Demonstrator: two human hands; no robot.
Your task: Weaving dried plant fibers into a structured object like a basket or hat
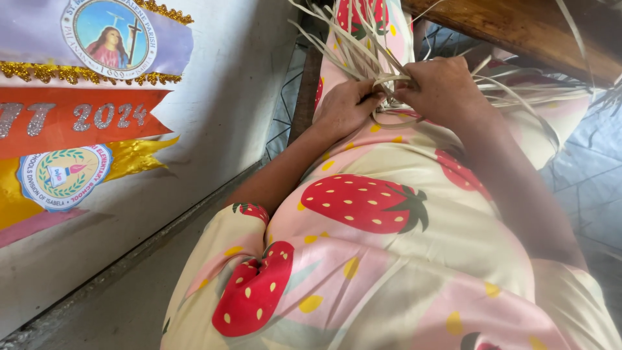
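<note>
We pinch the pale, flat dried-leaf strips [363, 48] with both hands; left hand [346, 107] and right hand [440, 87] meet mid-top, fingers clamped on them, strips fanning toward the upper left.

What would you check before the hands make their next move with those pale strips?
1. Left hand grips the pale strips: ok.
2. Right hand pinches the same bundle: ok.
3. Work rests on the strawberry-print fabric over the lap: ok.
4. Loose strip ends fan out untangled: cannot tell.
5. Crossing point visible: not ok, fingers hide it.
6. Wooden beam above stands apart from the hands: ok.
</note>
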